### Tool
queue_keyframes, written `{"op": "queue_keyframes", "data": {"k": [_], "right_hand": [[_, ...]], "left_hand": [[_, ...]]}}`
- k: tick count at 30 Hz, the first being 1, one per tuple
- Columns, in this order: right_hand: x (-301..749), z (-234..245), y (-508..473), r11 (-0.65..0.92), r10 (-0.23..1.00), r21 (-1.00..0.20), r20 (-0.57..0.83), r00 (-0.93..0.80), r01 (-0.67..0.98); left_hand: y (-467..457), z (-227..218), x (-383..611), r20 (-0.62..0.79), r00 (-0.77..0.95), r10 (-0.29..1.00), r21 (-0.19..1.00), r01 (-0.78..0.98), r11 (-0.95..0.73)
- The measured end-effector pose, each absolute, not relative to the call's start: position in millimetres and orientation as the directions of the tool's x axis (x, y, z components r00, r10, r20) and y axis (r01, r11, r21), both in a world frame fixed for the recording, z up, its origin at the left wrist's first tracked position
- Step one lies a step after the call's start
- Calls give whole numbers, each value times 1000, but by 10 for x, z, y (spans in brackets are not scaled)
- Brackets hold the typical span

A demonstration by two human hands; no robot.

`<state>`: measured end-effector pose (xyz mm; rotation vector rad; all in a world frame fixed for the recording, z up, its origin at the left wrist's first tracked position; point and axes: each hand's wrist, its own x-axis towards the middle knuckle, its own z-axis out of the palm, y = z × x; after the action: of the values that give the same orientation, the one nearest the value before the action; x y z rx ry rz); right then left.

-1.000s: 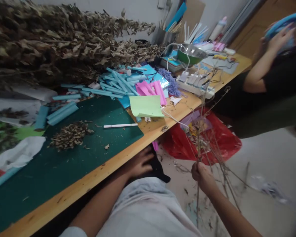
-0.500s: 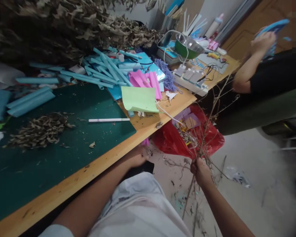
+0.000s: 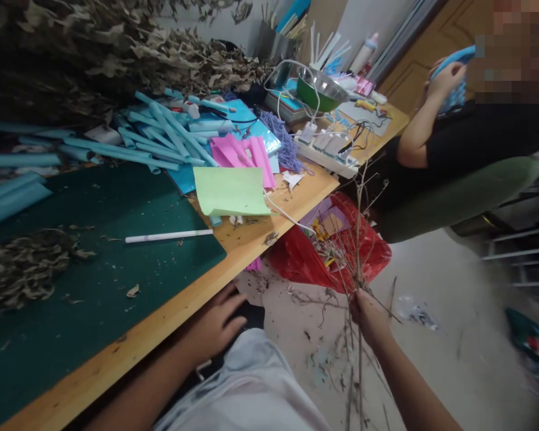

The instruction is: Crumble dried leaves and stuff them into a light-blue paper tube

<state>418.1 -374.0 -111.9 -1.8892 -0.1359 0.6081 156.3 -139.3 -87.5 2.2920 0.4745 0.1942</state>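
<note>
My right hand (image 3: 367,312) is closed around a bunch of thin dry twigs (image 3: 358,239), held in front of a red plastic bag (image 3: 291,254). The twigs stick up past the table edge and hang down over the floor. Inside the bag are paper scraps and other litter. Beside the table's front edge, above my lap, my left hand (image 3: 218,323) has its fingers apart and nothing in it. A pile of dried leaves (image 3: 22,269) lies on the green mat (image 3: 117,287), with a thin white stick (image 3: 168,236) nearby.
Blue paper rolls (image 3: 161,131), a light green sheet (image 3: 233,188), a power strip (image 3: 326,152) and a green bowl (image 3: 318,93) crowd the table (image 3: 260,239). A person in dark clothes (image 3: 476,143) sits at the right, holding something blue. Twig bits litter the floor (image 3: 314,353).
My left hand has drawn back toward me from under the table edge, its fingers now spread. The twigs in my right hand have turned more upright. The view has swung to the right.
</note>
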Motion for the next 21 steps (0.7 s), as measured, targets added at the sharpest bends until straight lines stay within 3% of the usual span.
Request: {"op": "queue_keyframes", "data": {"k": [2, 4, 7, 9, 13, 17, 21], "right_hand": [[3938, -1060, -3678, -373, 397, -895, -391, 831, -243], [3712, -998, -3613, -346, 418, -893, -422, 805, -288], [3422, -913, -3533, -251, 464, -899, -438, 770, -360], [3251, -868, -3500, -170, 531, -890, -445, 721, -423], [2967, -820, -3439, -9, 690, -811, -428, 583, -585], [2795, -834, -3325, 76, 705, -699, -466, 534, -711], [2710, -872, -3207, 55, 653, -615, -574, 494, -786]], "left_hand": [[-1517, -739, 1719, -37, 995, 95, 740, 91, -666], [-1678, -642, 1925, -57, 997, -47, 787, 16, -617], [-1906, -658, 2253, -98, 995, 23, 900, 98, -425], [-2025, -749, 2426, -241, 967, 81, 964, 248, -99], [-2165, -879, 2557, -228, 972, -47, 850, 223, 478], [-2160, -845, 2499, -208, 947, -244, 717, 317, 621], [-2090, -826, 2433, -290, 951, -106, 729, 292, 619]]}}
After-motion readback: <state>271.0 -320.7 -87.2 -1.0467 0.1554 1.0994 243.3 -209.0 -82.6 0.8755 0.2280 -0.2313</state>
